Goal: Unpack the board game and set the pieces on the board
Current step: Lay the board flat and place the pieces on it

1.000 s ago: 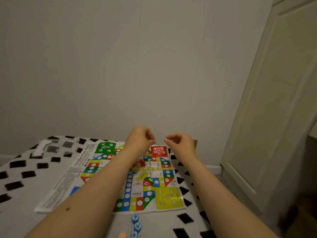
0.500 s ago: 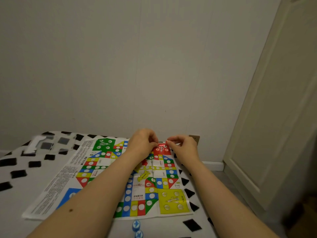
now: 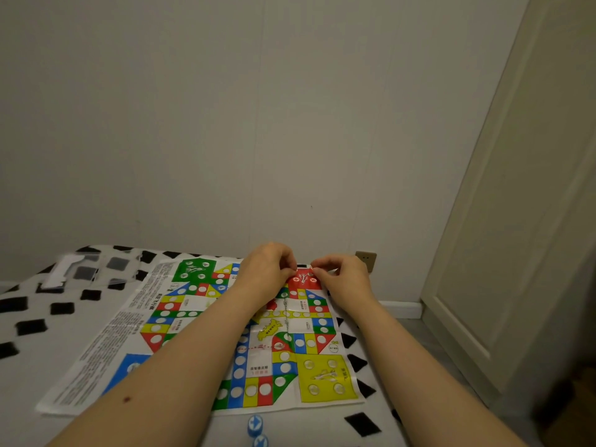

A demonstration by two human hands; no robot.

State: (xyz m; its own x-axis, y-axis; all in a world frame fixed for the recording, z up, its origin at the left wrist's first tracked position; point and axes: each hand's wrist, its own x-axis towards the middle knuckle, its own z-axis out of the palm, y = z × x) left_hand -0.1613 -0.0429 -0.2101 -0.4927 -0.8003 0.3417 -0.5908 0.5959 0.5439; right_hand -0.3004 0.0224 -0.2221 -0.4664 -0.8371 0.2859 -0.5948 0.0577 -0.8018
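The paper game board (image 3: 290, 321) lies flat on a white cover with black patches, with coloured corners in green, red, yellow and blue. My left hand (image 3: 267, 272) and my right hand (image 3: 342, 279) meet over the far red corner square (image 3: 303, 280). Each has its fingertips pinched on a small red piece just above that square. Red pieces seem to sit on the square's circles, partly hidden by my fingers. Two blue round pieces (image 3: 255, 424) lie off the board at its near edge. My left forearm covers the board's middle.
A clear plastic package (image 3: 84, 269) lies at the far left on the patterned cover (image 3: 48, 333). A plain wall with a socket (image 3: 366, 260) rises just behind the board. A pale door (image 3: 516, 237) stands at the right, and the surface drops off to the floor there.
Both hands have come down from above the board to the far red corner, still pinched. The view has shifted, so the board appears lower and nearer.
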